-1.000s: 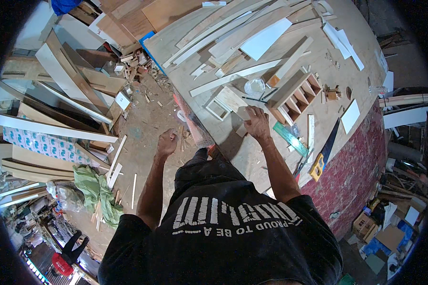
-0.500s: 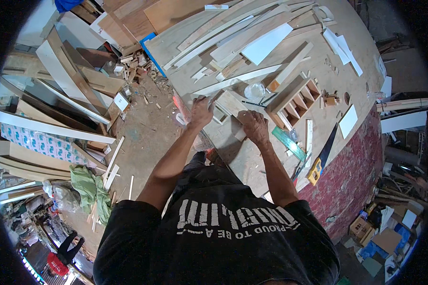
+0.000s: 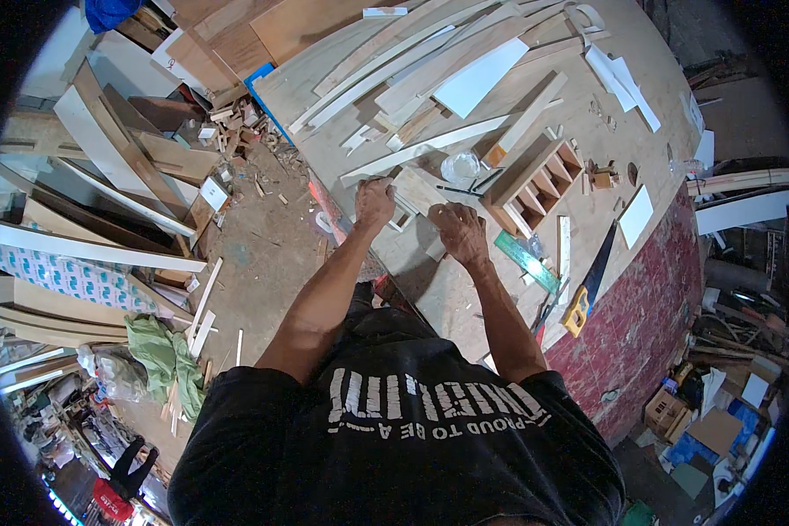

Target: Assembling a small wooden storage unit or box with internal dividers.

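A flat pale wooden board [image 3: 417, 189] lies at the near left edge of the work table [image 3: 465, 302], between my hands. My right hand [image 3: 461, 233] is closed over the board's near right end, fingers bent round it. On the other side, my left hand [image 3: 375, 203] is curled by the table edge, near the end of a white strip [image 3: 438, 145]; what its fingers hold is hidden. A small white-edged frame [image 3: 402, 219] shows partly under the board. Right of my right hand stands a wooden box with compartments [image 3: 535, 188].
A clear round container [image 3: 460, 167] sits beyond the board. A green strip [image 3: 526, 261] and a yellow-handled handsaw [image 3: 590, 285] lie to the right. Long boards [image 3: 412, 70] cover the far table. Offcuts and curved panels [image 3: 96, 245] crowd the floor at left.
The view has shifted slightly, moving the whole scene a little left in the picture. Both hands stay at the board with much the same hold.
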